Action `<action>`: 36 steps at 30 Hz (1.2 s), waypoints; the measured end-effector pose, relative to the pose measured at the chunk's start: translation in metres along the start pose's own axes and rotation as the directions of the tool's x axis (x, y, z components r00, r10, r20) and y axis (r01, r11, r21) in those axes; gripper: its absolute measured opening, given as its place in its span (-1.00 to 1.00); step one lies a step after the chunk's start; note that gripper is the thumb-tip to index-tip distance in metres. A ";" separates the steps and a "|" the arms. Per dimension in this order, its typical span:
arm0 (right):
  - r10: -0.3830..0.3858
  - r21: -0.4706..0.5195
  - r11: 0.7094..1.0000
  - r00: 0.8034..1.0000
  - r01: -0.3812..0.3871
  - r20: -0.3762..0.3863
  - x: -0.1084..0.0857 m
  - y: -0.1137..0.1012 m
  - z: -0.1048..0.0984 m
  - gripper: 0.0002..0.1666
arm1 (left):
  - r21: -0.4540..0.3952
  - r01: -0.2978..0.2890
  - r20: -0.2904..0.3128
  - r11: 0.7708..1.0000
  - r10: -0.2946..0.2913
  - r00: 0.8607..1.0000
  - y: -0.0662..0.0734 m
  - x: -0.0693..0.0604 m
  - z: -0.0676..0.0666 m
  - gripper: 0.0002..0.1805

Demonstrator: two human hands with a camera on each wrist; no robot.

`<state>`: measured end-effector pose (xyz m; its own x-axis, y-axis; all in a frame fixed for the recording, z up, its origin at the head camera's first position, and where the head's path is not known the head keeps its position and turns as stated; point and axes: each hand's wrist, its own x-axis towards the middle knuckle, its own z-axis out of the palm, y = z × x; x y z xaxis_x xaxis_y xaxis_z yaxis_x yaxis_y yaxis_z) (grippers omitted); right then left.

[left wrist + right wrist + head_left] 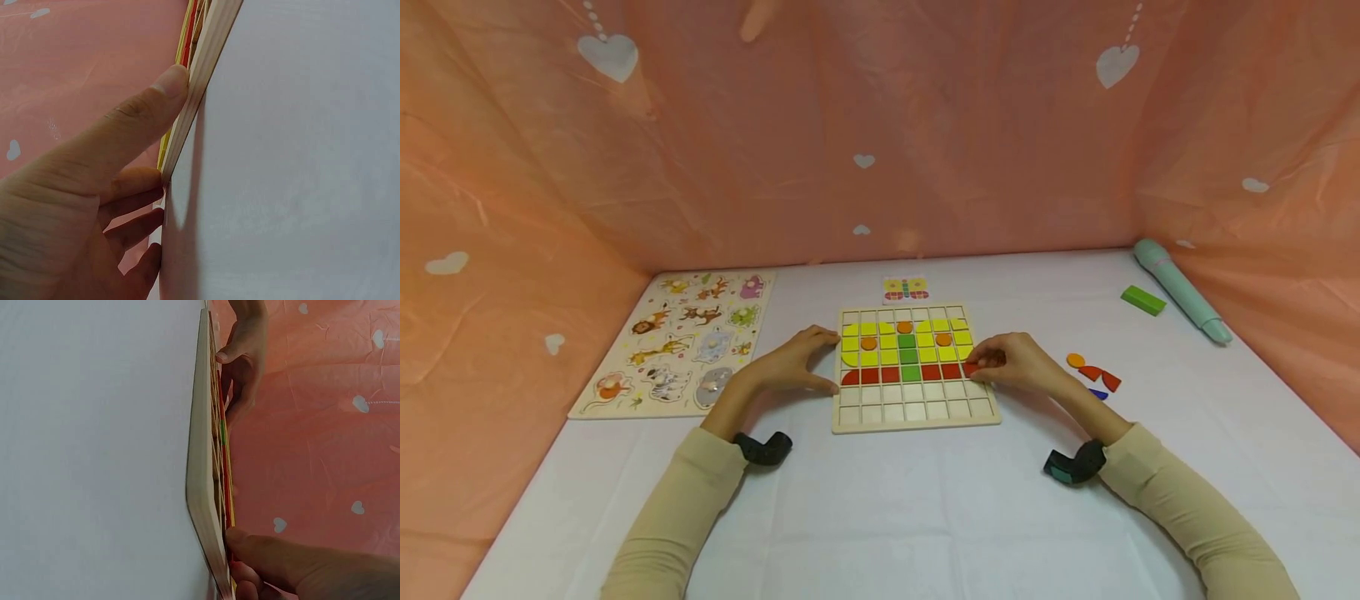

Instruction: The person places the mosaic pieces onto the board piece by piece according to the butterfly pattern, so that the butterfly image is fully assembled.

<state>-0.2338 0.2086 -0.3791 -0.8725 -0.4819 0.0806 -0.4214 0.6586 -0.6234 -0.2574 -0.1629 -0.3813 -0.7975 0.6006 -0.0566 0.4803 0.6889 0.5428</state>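
A wooden grid board lies flat on the table, bearing yellow, green and red pieces and orange discs in a butterfly-like pattern. My left hand touches the board's left edge; in the left wrist view the thumb lies along the wooden side with the other fingers spread further along. At the right end of the red row, my right hand pinches a red piece between thumb and fingertips. The right wrist view shows that thumb at the row's end, the piece mostly hidden.
Behind the board lies a small butterfly picture card. An animal puzzle is at left. Loose orange disc, red pieces and blue piece lie at right, with a green block and mint microphone-shaped object beyond.
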 end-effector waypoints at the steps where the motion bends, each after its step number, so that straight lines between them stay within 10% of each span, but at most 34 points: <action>1: -0.002 -0.003 1.000 1.000 0.002 0.000 0.000 -0.001 0.000 -0.69 | 0.004 0.001 -0.001 1.000 -0.001 1.000 0.000 0.000 0.000 -0.08; 20: -0.067 -0.064 0.996 0.991 0.060 -0.120 -0.008 0.006 -0.028 -0.73 | -0.023 0.003 0.004 1.000 -0.003 1.000 0.000 0.000 0.000 -0.07; 36: 0.079 -0.098 0.991 0.990 -0.091 -0.121 -0.087 0.070 -0.092 -0.64 | -0.008 0.011 0.000 1.000 -0.011 1.000 0.000 0.000 0.000 -0.07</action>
<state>-0.2097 0.3499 -0.3580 -0.9266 -0.3551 0.1241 -0.3623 0.7535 -0.5486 -0.2573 -0.1632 -0.3810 -0.8026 0.5932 -0.0620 0.4689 0.6918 0.5491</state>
